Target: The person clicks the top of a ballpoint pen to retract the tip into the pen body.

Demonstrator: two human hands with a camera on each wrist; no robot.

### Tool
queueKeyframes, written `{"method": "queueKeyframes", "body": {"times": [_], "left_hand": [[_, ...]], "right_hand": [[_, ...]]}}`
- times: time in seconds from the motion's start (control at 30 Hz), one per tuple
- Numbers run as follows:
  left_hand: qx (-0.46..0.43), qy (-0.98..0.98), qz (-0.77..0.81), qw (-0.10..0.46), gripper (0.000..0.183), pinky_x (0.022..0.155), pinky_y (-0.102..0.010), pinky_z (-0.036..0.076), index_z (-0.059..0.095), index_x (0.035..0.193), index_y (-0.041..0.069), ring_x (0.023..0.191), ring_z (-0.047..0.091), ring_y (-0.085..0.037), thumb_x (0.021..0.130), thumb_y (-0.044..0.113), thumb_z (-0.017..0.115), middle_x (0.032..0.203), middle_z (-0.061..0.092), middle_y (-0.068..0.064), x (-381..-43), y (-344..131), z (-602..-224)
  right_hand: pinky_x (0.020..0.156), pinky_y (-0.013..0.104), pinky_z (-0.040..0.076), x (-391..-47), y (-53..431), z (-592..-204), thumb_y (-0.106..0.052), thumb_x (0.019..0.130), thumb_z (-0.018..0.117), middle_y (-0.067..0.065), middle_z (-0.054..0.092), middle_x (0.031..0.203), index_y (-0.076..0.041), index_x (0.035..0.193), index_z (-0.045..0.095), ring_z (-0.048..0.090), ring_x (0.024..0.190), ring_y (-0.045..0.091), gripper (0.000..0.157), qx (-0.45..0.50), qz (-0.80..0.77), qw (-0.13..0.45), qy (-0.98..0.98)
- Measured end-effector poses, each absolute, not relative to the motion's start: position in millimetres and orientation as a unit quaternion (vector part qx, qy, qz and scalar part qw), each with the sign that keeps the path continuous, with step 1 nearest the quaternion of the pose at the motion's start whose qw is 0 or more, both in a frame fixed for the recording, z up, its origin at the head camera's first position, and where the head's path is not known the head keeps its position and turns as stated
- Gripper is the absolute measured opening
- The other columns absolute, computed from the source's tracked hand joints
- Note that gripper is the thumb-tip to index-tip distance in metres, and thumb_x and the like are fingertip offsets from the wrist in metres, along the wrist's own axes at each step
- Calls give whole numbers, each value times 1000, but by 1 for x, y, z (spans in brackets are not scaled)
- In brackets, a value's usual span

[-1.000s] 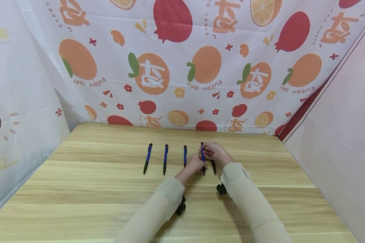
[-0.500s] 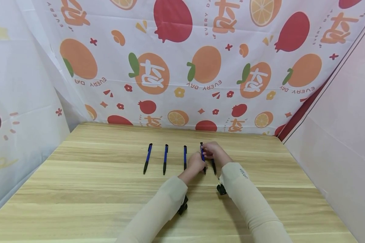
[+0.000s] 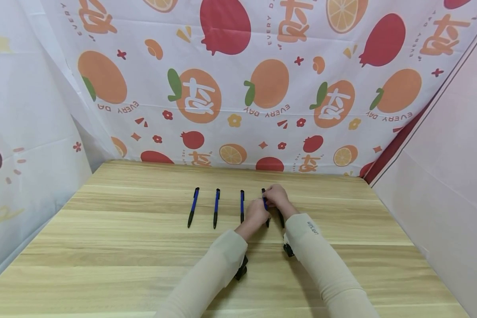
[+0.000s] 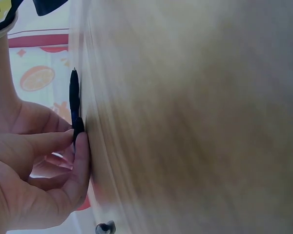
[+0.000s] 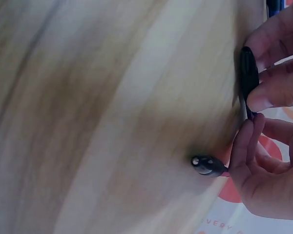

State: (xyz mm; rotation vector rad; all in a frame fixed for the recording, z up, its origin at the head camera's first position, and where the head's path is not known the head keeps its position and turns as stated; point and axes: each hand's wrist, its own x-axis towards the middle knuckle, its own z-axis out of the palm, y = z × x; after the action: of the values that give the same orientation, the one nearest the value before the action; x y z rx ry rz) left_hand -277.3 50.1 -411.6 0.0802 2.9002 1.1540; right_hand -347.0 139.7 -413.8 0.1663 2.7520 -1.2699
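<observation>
A blue pen [image 3: 265,203] with a black grip lies fourth from the left in a row of blue pens, pointing toward me. My left hand [image 3: 257,213] pinches it near its black grip [image 5: 249,73] with thumb and finger. Beyond it, my right hand [image 3: 276,196] pinches the same pen farther up, its fingertips close to the left hand's. The rightmost pen [image 3: 281,217] lies under the right wrist, its upper part hidden. Just left of my left hand is the third pen [image 3: 242,205], lower end partly covered.
Two more blue pens, the leftmost pen [image 3: 193,207] and the second pen [image 3: 216,208], lie side by side on the wooden table [image 3: 135,247]. A fruit-printed curtain [image 3: 238,79] hangs behind the table's far edge. White cloth stands at both sides.
Both hands have shifted slightly and drawn closer together on the fourth pen. The right fingers have moved over its upper part, covering more of it. The three pens on the left have not moved.
</observation>
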Motion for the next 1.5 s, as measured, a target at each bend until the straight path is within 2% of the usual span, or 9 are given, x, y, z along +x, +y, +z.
{"method": "queueKeyframes", "body": {"times": [0.13, 0.47, 0.63, 0.83, 0.97, 1.13, 1.27, 1.37, 1.5], "left_hand": [[24, 931, 364, 15, 25, 57, -28, 48, 61, 93, -6, 68, 56, -24, 73, 1, 73, 87, 61, -15, -278, 50, -411], [28, 934, 356, 23, 23, 57, -28, 47, 62, 90, -4, 67, 56, -23, 74, 5, 75, 85, 61, -13, -279, 51, -412], [35, 937, 347, 19, 26, 63, -31, 49, 61, 89, -3, 70, 56, -23, 72, 9, 78, 84, 61, -14, -279, 51, -412], [31, 933, 357, 36, 22, 53, -25, 45, 56, 71, 2, 54, 54, -17, 74, 10, 77, 63, 57, -7, -279, 51, -412], [27, 926, 373, 49, 22, 47, -22, 41, 54, 69, 3, 46, 52, -15, 76, 8, 74, 55, 54, -4, -279, 50, -411], [25, 930, 363, 57, 21, 54, -26, 44, 56, 85, -2, 55, 52, -19, 78, 9, 72, 68, 55, -8, -279, 50, -409], [27, 932, 356, 62, 49, 54, -25, 46, 49, 120, -10, 53, 53, -17, 80, 9, 69, 73, 59, -11, -280, 53, -406], [25, 930, 363, 55, 54, 51, -22, 46, 45, 125, -9, 47, 54, -14, 81, 9, 69, 79, 61, -12, -279, 58, -400], [43, 934, 353, 31, 28, 55, -24, 47, 58, 97, -4, 59, 56, -15, 79, 10, 73, 86, 58, -11, -278, 65, -392]], "right_hand": [[47, 24, 47, -347, 138, -415, -5, 77, 63, 5, 59, 62, 2, 84, 67, 52, 47, 11, 10, 37, -361, 30, 931], [47, 23, 48, -344, 138, -411, -4, 76, 63, 7, 62, 66, 3, 87, 67, 54, 48, 11, 13, 31, -350, 24, 936], [50, 24, 48, -341, 140, -408, -5, 78, 64, 8, 63, 69, 3, 87, 67, 57, 52, 13, 13, 29, -343, 25, 938], [49, 25, 51, -343, 142, -406, -4, 82, 63, 9, 63, 68, 3, 88, 66, 59, 52, 15, 10, 49, -383, 41, 922], [50, 27, 52, -345, 145, -403, -3, 82, 62, 8, 62, 68, 4, 88, 66, 59, 52, 16, 10, 56, -398, 45, 914], [55, 31, 54, -345, 150, -398, 0, 81, 57, 11, 63, 75, 5, 87, 66, 60, 54, 18, 12, 56, -412, 45, 909], [55, 29, 53, -346, 155, -392, -3, 83, 55, 13, 64, 76, 4, 84, 66, 62, 58, 20, 13, 54, -387, 45, 919], [55, 28, 53, -347, 160, -387, -5, 84, 55, 15, 64, 74, 4, 85, 66, 62, 58, 21, 14, 53, -373, 49, 925], [59, 32, 54, -352, 167, -383, -6, 85, 56, 14, 63, 75, 4, 87, 65, 62, 58, 21, 14, 66, -373, 64, 923]]}}
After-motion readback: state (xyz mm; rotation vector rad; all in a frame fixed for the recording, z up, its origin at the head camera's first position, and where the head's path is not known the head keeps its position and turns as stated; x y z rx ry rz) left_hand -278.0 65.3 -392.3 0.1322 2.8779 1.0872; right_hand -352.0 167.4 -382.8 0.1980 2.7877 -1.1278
